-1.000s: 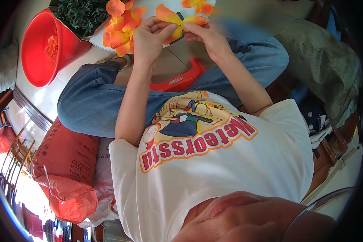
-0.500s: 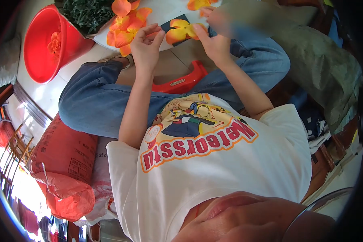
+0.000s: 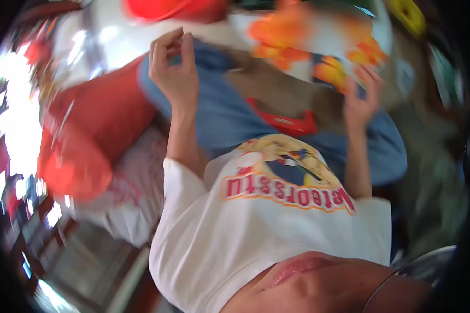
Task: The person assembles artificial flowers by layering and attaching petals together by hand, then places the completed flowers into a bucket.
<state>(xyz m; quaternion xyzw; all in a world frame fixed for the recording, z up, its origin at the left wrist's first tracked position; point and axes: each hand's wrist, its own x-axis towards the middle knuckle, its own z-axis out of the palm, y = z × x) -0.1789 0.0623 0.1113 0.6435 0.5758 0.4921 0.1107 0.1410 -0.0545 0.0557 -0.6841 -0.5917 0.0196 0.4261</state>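
My left hand [image 3: 175,65] is raised over the jeans at the left, away from the petals. Its fingers are half curled, with a gap to the thumb and nothing visible in it. At the right, my right hand [image 3: 361,96] has thumb and fingers apart. Its thumb tip is beside yellow-orange petals [image 3: 330,70] on a dark flat pad [image 3: 317,65]; whether it touches them is blurred. Orange petals [image 3: 369,52] lie just beyond its fingers, and a bigger heap of orange petals [image 3: 277,39] is further left on a white surface [image 3: 303,69].
A red bucket [image 3: 167,8] shows at the top edge. Below the petals is a red plastic piece [image 3: 292,124], between the legs. Red sacks [image 3: 94,125] and a whitish bag [image 3: 136,193] stand at my left. A yellow ring-shaped thing [image 3: 407,15] is at upper right.
The view has swung left and blurred. My left hand has moved away from the petals, out to the left. My right hand's thumb has come off the yellow petals to their edge.
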